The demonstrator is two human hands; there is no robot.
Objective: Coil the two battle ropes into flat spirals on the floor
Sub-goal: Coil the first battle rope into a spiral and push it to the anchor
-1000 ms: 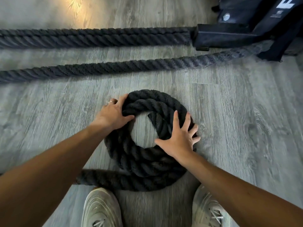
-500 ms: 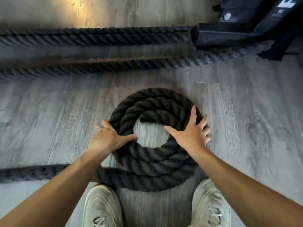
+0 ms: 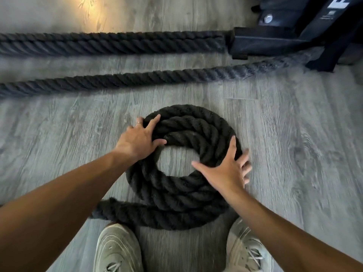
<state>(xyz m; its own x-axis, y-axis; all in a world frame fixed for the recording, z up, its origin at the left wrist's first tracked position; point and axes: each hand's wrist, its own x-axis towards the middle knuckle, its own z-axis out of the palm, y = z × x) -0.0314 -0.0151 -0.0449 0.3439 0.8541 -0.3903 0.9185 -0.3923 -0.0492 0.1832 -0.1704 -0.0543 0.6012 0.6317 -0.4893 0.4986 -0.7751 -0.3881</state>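
Both hands lie spread flat on the coiled rope (image 3: 182, 195), gripping nothing: left hand (image 3: 139, 141) at 10 o'clock on the spiral, right hand (image 3: 225, 171) at 4. The coil's loose tail (image 3: 110, 212) heads off toward 8. Straight rope lengths (image 3: 125, 80) stretch across the floor (image 3: 59, 138) at 12.

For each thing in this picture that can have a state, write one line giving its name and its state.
coiled rope: partly wound, flat spiral, tail trailing left
straight ropes: uncoiled, stretched along floor
left hand: open, flat on coil
right hand: open, fingers spread, pressing coil
black frame: resting on floor
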